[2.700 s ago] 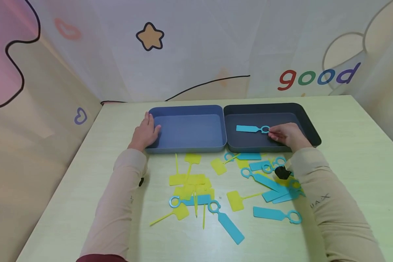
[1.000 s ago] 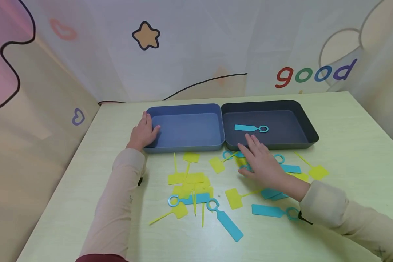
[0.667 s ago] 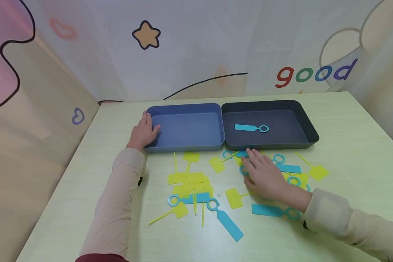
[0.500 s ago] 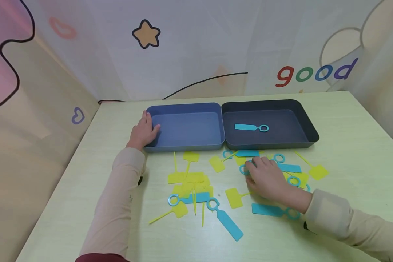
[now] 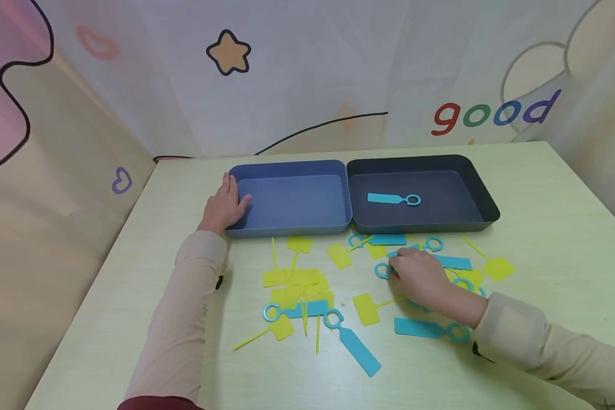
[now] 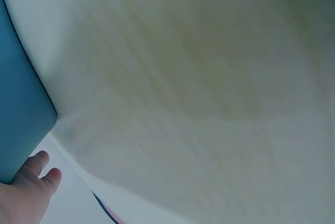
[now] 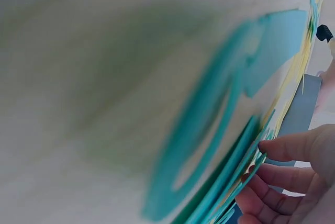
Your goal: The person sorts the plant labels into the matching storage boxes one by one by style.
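Note:
My left hand rests on the left rim of the blue-grey tray, fingers straight along the edge and thumb over the inside. In the left wrist view, two of its fingertips show beside the tray wall. Among the tags in front of the dark tray, my right hand has thumb and index finger pinching the edge of a blue ring-topped plant tag. The head view hides most of that tag under the hand. One blue tag lies flat in the dark tray.
Several yellow T-shaped plant tags and more blue ones lie scattered and overlapping on the pale table. The two trays stand side by side at the back, touching. Behind them hangs a printed curtain.
My right hand has let go of the blue tag in the dark tray, drawn back to the tags in front and curled its fingers onto another. My left hand has stayed on its tray.

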The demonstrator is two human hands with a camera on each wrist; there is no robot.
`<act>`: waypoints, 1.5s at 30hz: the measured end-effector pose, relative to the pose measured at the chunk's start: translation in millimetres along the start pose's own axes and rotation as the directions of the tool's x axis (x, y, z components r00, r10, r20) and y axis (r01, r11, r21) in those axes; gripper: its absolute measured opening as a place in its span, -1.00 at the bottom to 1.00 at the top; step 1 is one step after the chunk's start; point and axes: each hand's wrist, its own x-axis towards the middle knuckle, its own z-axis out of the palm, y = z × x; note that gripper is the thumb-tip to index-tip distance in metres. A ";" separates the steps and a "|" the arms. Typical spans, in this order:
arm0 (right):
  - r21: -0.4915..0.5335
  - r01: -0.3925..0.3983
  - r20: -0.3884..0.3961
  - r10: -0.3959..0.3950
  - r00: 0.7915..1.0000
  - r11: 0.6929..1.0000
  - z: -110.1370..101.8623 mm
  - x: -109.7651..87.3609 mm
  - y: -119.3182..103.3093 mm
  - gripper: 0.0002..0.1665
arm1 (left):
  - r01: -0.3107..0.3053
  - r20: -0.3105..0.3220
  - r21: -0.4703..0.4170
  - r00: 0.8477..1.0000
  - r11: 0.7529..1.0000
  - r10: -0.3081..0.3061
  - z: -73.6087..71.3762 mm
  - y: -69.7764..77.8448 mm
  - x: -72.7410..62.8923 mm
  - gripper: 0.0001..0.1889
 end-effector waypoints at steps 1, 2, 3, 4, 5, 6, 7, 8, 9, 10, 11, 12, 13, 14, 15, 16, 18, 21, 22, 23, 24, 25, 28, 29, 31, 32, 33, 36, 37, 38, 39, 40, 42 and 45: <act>0.013 -0.016 0.020 0.016 1.000 1.000 -0.9 0.6 -0.4 -0.81 | 0.000 0.000 -0.002 1.000 1.000 0.000 0.1 -0.2 -0.1 -0.25; 0.025 -0.031 0.038 0.030 0.999 0.999 -1.5 1.3 -0.6 -0.80 | 0.000 0.000 -0.002 1.000 1.000 0.000 0.0 -0.3 -0.3 -0.25; 0.036 -0.046 0.054 0.044 0.998 0.998 -2.0 1.8 -0.8 -0.79 | -0.002 0.000 -0.002 1.000 1.000 0.002 0.1 -0.3 -0.4 -0.25; 0.046 -0.059 0.068 0.056 0.996 0.997 -2.3 2.4 -0.9 -0.76 | -0.001 0.002 -0.003 1.000 1.000 0.001 0.0 -0.2 -0.8 -0.25; 0.049 -0.068 0.076 0.064 0.995 0.996 -2.5 2.8 -0.9 -0.74 | 0.000 0.004 -0.005 1.000 1.000 0.000 -0.2 -0.2 -1.0 -0.25; 0.054 -0.072 0.078 0.067 0.995 0.996 -2.4 3.1 -0.8 -0.72 | 0.001 0.008 -0.006 1.000 1.000 -0.001 -0.3 0.0 -1.4 -0.24; 0.054 -0.072 0.074 0.068 0.995 0.996 -2.2 3.3 -0.6 -0.70 | 0.003 0.010 -0.008 1.000 1.000 -0.002 -0.4 0.2 -1.4 -0.24; 0.054 -0.070 0.067 0.066 0.996 0.996 -1.9 3.4 -0.3 -0.68 | 0.002 0.013 -0.008 1.000 1.000 -0.002 -0.7 0.4 -1.6 -0.24; 0.053 -0.064 0.056 0.061 0.997 0.997 -1.6 3.6 0.0 -0.66 | 0.002 0.015 -0.008 1.000 1.000 -0.002 -0.9 0.5 -1.7 -0.24; 0.051 -0.059 0.045 0.057 0.997 0.997 -1.4 3.8 0.3 -0.64 | 0.002 0.016 -0.008 1.000 1.000 -0.002 -1.3 0.6 -1.7 -0.24; 0.050 -0.053 0.034 0.052 0.998 0.997 -1.3 4.0 0.6 -0.62 | 0.002 0.017 -0.008 1.000 1.000 -0.002 -1.5 0.7 -1.7 -0.24; 0.049 -0.048 0.026 0.047 0.999 0.998 -1.2 4.2 0.8 -0.60 | 0.002 0.018 -0.005 1.000 1.000 -0.002 -1.6 0.7 -1.5 -0.23; 0.047 -0.042 0.018 0.041 0.999 0.998 -1.2 4.5 1.2 -0.59 | 0.001 0.017 -0.003 1.000 1.000 -0.001 -1.8 0.7 -1.2 -0.23; 0.047 -0.039 0.016 0.039 0.999 0.998 -1.3 4.9 1.7 -0.57 | 0.000 0.018 0.000 1.000 1.000 0.000 -1.9 0.6 -1.1 -0.23; 0.049 -0.038 0.015 0.037 0.999 0.998 -1.4 5.3 2.2 -0.56 | 0.000 0.019 0.003 1.000 1.000 0.000 -2.1 0.8 -1.3 -0.23; 0.053 -0.041 0.019 0.040 0.999 0.998 -1.8 5.8 2.7 -0.56 | 0.001 0.019 0.004 1.000 1.000 -0.001 -2.4 1.0 -1.2 -0.23; 0.062 -0.046 0.032 0.044 0.998 0.997 -2.6 7.3 3.8 -0.55 | 0.002 0.023 0.005 1.000 1.000 -0.002 -3.2 1.6 -1.3 -0.22; 0.090 -0.072 0.071 0.066 0.995 0.993 -5.6 10.5 5.0 -0.56 | 0.004 0.028 0.004 1.000 1.000 -0.004 -4.4 2.5 -2.4 -0.22; 0.101 -0.082 0.086 0.073 0.994 0.992 -7.3 11.7 5.3 -0.57 | 0.006 0.030 0.001 1.000 1.000 -0.006 -4.6 2.7 -2.5 -0.22; 0.109 -0.093 0.104 0.082 0.991 0.990 -9.4 13.1 5.6 -0.58 | 0.006 0.032 0.000 0.999 1.000 -0.006 -5.0 2.9 -2.9 -0.22; 0.115 -0.106 0.123 0.092 0.988 0.988 -11.9 14.6 6.0 -0.59 | 0.007 0.033 0.001 0.999 1.000 -0.007 -5.2 3.0 -3.2 -0.22; 0.124 -0.121 0.143 0.103 0.984 0.985 -15.0 16.1 6.4 -0.62 | 0.008 0.035 -0.001 0.999 1.000 -0.008 -5.4 3.1 -3.4 -0.22; 0.159 -0.165 0.200 0.132 0.971 0.973 -25.8 21.1 8.3 -0.72 | 0.009 0.042 -0.002 0.999 1.000 -0.009 -5.6 3.1 -3.6 -0.22; 0.174 -0.180 0.219 0.140 0.966 0.968 -29.7 23.0 9.2 -0.76 | 0.010 0.043 -0.002 0.999 1.000 -0.010 -5.5 3.1 -3.6 -0.22; 0.225 -0.198 0.242 0.142 0.960 0.954 -37.0 27.0 11.9 -0.88 | 0.011 0.045 -0.002 0.999 1.000 -0.010 -5.2 3.0 -3.2 -0.22; 0.256 -0.207 0.251 0.142 0.957 0.944 -40.1 29.3 13.7 -0.93 | 0.010 0.044 0.001 0.999 1.000 -0.010 -5.2 3.1 -3.0 -0.22; 0.286 -0.212 0.258 0.139 0.956 0.934 -43.1 31.7 15.8 -0.96 | 0.010 0.044 0.001 0.999 1.000 -0.010 -5.0 3.1 -2.8 -0.22; 0.393 -0.249 0.280 0.143 0.949 0.885 -49.2 38.8 24.0 -0.96 | 0.010 0.039 -0.002 0.999 1.000 -0.010 -4.8 3.1 -2.3 -0.22; 0.429 -0.273 0.294 0.153 0.944 0.861 -50.9 41.1 26.9 -0.96 | 0.010 0.039 -0.001 0.999 1.000 -0.010 -4.7 3.1 -2.3 -0.22; 0.467 -0.296 0.305 0.163 0.938 0.833 -52.3 43.4 29.9 -0.95 | 0.010 0.039 -0.001 0.999 1.000 -0.010 -4.7 3.1 -2.5 -0.22; 0.503 -0.319 0.315 0.173 0.933 0.803 -53.4 45.6 32.8 -0.93 | 0.011 0.041 -0.002 0.999 1.000 -0.011 -4.6 3.0 -2.5 -0.22; 0.541 -0.343 0.327 0.183 0.927 0.768 -54.4 47.6 35.7 -0.92 | 0.011 0.040 -0.002 0.999 1.000 -0.011 -4.6 2.9 -2.6 -0.22; 0.616 -0.386 0.344 0.207 0.916 0.687 -56.3 51.5 40.5 -0.88 | 0.010 0.043 0.001 0.999 1.000 -0.011 -4.5 2.7 -2.8 -0.22; 0.706 -0.423 0.353 0.236 0.905 0.568 -58.7 57.0 46.6 -0.80 | 0.011 0.046 0.005 0.999 1.000 -0.011 -4.2 2.5 -2.7 -0.21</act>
